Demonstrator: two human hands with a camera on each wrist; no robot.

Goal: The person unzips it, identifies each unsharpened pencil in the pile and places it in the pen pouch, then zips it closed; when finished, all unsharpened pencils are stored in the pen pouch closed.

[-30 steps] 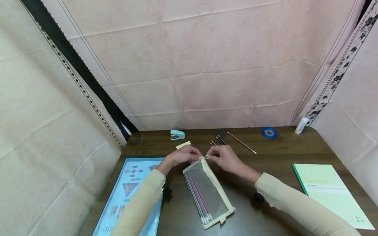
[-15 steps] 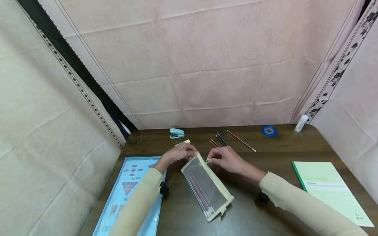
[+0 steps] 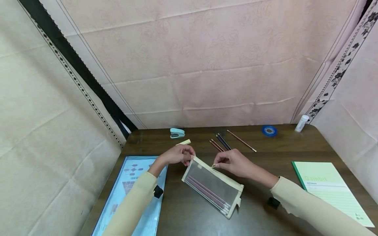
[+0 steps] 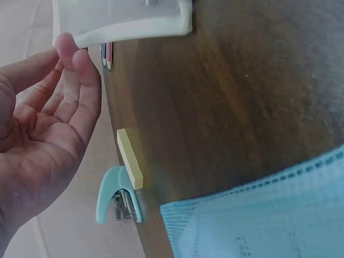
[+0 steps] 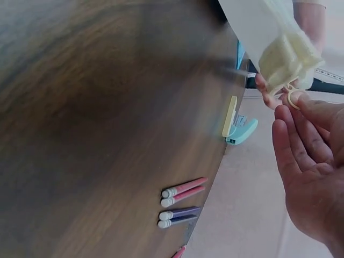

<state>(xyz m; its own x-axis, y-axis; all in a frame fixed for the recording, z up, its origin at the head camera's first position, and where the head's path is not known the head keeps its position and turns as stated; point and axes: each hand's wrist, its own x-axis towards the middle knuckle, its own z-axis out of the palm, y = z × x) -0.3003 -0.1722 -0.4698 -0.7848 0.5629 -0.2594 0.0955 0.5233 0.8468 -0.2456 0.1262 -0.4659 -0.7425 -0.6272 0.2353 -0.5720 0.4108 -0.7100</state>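
A cream-edged mesh pencil case [image 3: 211, 186] hangs tilted between both hands, several white-ended pencils [image 3: 206, 193] visible through its side. My left hand [image 3: 177, 154] pinches its upper left corner between thumb and fingertips, as the left wrist view also shows. On the zip's ring pull [image 5: 292, 98], my right hand [image 3: 234, 162] has thumb and forefinger closed, partway along the cream top edge. Behind the right hand lie dark pencils [image 3: 223, 141] and reddish pencils [image 3: 216, 145] on the table [image 3: 200, 213].
A light blue stapler [image 3: 177, 132] and a yellow sticky-note pad [image 3: 184, 142] sit at the back. Further right are a lone pencil [image 3: 241, 141], blue tape [image 3: 269, 130] and a white-capped glue stick [image 3: 301, 123]. A blue folder [image 3: 130, 186] lies left, a green notebook [image 3: 330, 190] right.
The right hand, on the ring pull, has moved right and slightly down along the case's edge, away from the left hand. The case has swung toward a flatter slant, its lower end rightward.
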